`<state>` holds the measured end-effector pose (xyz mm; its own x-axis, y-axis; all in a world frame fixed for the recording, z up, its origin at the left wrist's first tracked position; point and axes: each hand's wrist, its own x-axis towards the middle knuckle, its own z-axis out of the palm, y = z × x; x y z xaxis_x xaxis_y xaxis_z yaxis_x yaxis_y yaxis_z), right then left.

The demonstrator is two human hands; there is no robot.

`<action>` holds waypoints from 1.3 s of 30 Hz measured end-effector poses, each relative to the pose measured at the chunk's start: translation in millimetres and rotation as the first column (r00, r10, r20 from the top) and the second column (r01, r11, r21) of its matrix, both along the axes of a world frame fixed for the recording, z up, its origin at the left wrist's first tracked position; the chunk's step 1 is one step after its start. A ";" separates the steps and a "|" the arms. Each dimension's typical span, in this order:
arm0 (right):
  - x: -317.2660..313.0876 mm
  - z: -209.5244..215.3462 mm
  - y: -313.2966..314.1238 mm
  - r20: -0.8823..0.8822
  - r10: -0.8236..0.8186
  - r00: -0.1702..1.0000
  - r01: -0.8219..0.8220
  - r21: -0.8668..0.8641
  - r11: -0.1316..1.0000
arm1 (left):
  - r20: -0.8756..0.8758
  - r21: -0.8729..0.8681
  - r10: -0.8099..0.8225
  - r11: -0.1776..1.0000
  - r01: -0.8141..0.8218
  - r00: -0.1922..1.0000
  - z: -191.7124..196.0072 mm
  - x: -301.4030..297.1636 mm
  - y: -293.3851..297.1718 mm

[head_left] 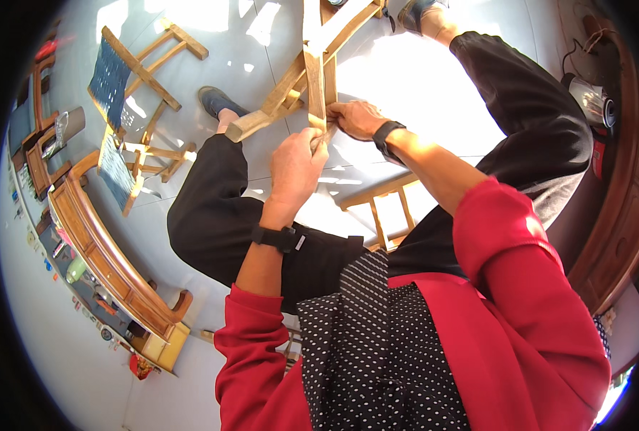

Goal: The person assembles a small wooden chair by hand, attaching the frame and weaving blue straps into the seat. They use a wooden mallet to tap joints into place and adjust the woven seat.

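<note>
Between my knees stands a bare wooden stool frame (315,82) of crossed, light-brown bars, its upper end cut off by the picture's edge. My left hand (296,169) is closed round the near lower end of one bar, thumb uppermost. Just right of it, my right hand (359,118) reaches in with bent fingers pressed together at the same joint. Whether those fingers also hold something small is hidden. On the floor to the left, a folding stool (110,79) with a blue woven seat lies spread out.
Another wooden frame (378,208) lies below my hands, between my thighs. Along the left runs a carved wooden bench (104,251), with a cluttered surface behind it. Wooden furniture (614,208) lines the right side, next to a silvery round appliance (591,102). Strong sunlight whitens the floor.
</note>
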<state>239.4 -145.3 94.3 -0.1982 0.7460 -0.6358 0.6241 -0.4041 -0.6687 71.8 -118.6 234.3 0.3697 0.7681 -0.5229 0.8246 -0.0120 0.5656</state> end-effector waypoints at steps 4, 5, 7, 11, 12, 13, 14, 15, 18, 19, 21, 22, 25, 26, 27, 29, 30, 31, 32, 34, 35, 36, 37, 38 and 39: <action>-3.5 -10.8 -0.6 -0.059 -0.071 0.996 0.066 -0.078 0.995 | 0.011 -0.054 0.043 0.998 -0.042 0.999 -2.0 -2.7 1.3; -3.0 -11.1 3.0 -0.047 -0.034 0.998 0.031 -0.077 0.997 | 0.021 -0.063 0.051 0.997 -0.050 0.998 -2.8 -3.8 1.6; 2.9 -4.8 6.3 -0.296 -0.206 0.933 0.135 -0.243 0.961 | 0.025 -0.075 0.070 0.995 -0.068 0.997 -4.2 -6.3 2.4; 14.3 24.0 4.7 -0.589 -0.469 0.658 0.151 -0.507 0.848 | 0.043 -0.039 0.053 0.998 -0.051 0.998 -7.3 -10.1 2.6; 11.2 31.9 0.9 -0.551 -0.433 0.713 0.186 -0.446 0.875 | 0.047 -0.036 0.057 0.998 -0.055 0.997 -7.7 -10.3 2.1; 6.4 40.0 -6.8 -0.506 -0.429 0.749 0.245 -0.390 0.888 | 0.049 -0.032 0.059 0.998 -0.057 0.997 -7.7 -10.5 2.1; 1.4 45.2 -12.1 -0.452 -0.428 0.783 0.296 -0.334 0.895 | 0.045 -0.031 0.054 0.998 -0.053 0.998 -7.5 -10.2 1.8; -0.7 47.9 -16.8 -0.377 -0.337 0.863 0.262 -0.236 0.936 | 0.039 -0.029 0.051 0.998 -0.050 0.998 -6.7 -10.0 1.8; -3.9 36.6 -19.1 -0.254 -0.136 0.958 0.136 -0.016 0.991 | 0.009 -0.078 0.057 0.995 -0.057 0.998 -4.0 -9.1 1.8; -2.9 28.6 -17.6 -0.215 -0.107 0.971 0.109 -0.005 0.994 | 0.000 -0.092 0.063 0.994 -0.062 0.998 -3.4 -8.6 2.1; 0.0 10.8 -14.2 -0.137 -0.050 0.989 0.053 0.016 0.998 | 0.035 -0.051 0.062 0.997 -0.060 0.997 -1.9 -8.3 2.1; 0.3 2.5 -11.9 -0.048 0.005 0.999 -0.006 -0.005 1.000 | 0.060 -0.040 0.050 0.998 -0.047 0.997 -1.6 -8.3 1.9; -0.9 -10.3 -9.4 -0.047 0.006 0.999 -0.007 -0.023 1.000 | 0.045 -0.099 0.094 0.991 -0.089 0.995 -2.1 -8.7 1.6; -1.1 -10.3 -8.0 -0.073 -0.017 0.997 0.014 -0.041 0.999 | 0.046 -0.075 0.079 0.994 -0.075 0.996 -2.6 -9.0 1.2; -0.3 -8.3 -5.7 -0.096 -0.042 0.994 0.037 -0.049 0.998 | 0.049 -0.040 0.061 0.997 -0.059 0.997 -3.0 -9.1 1.0; 4.3 0.3 -0.8 -0.286 -0.163 0.944 0.086 -0.263 0.961 | 0.049 0.008 0.040 0.999 -0.040 0.998 -4.1 -9.1 1.0; 7.1 6.3 0.0 -0.347 -0.235 0.908 0.101 -0.365 0.926 | 0.040 0.009 0.041 0.999 -0.042 0.998 -4.7 -9.2 1.1; 9.8 12.6 0.1 -0.419 -0.308 0.854 0.121 -0.416 0.902 | 0.033 0.010 0.048 0.999 -0.048 0.998 -5.2 -9.1 1.1; 10.9 18.6 -0.9 -0.467 -0.375 0.801 0.146 -0.456 0.878 | 0.031 -0.009 0.056 0.998 -0.055 0.998 -5.5 -9.1 1.0; 9.3 27.5 -5.8 -0.503 -0.431 0.749 0.194 -0.455 0.869 | 0.021 -0.049 0.076 0.996 -0.075 0.997 -5.9 -8.9 0.7; 7.1 30.0 -9.4 -0.495 -0.422 0.759 0.223 -0.411 0.884 | 0.022 -0.034 0.067 0.997 -0.066 0.998 -6.1 -8.9 0.5; 5.7 30.2 -12.1 -0.498 -0.397 0.771 0.227 -0.367 0.902 | 0.017 -0.016 0.055 0.998 -0.055 0.998 -6.2 -8.6 0.4; 2.9 29.2 -14.8 -0.435 -0.338 0.835 0.227 -0.286 0.931 | 0.024 0.010 0.040 0.999 -0.040 0.999 -6.0 -8.5 0.2; 3.1 26.8 -16.7 -0.421 -0.302 0.855 0.207 -0.255 0.944 | 0.019 -0.007 0.054 0.999 -0.054 0.998 -5.8 -8.2 0.2; 2.4 23.3 -17.6 -0.387 -0.265 0.883 0.176 -0.251 0.952 | 0.026 -0.024 0.061 0.998 -0.060 0.998 -5.2 -8.1 0.0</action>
<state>241.7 -163.0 117.6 -0.3206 0.6647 -0.6748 0.1890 -0.6532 -0.7332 63.7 -118.6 229.1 0.3368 0.7774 -0.5312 0.8082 0.0508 0.5868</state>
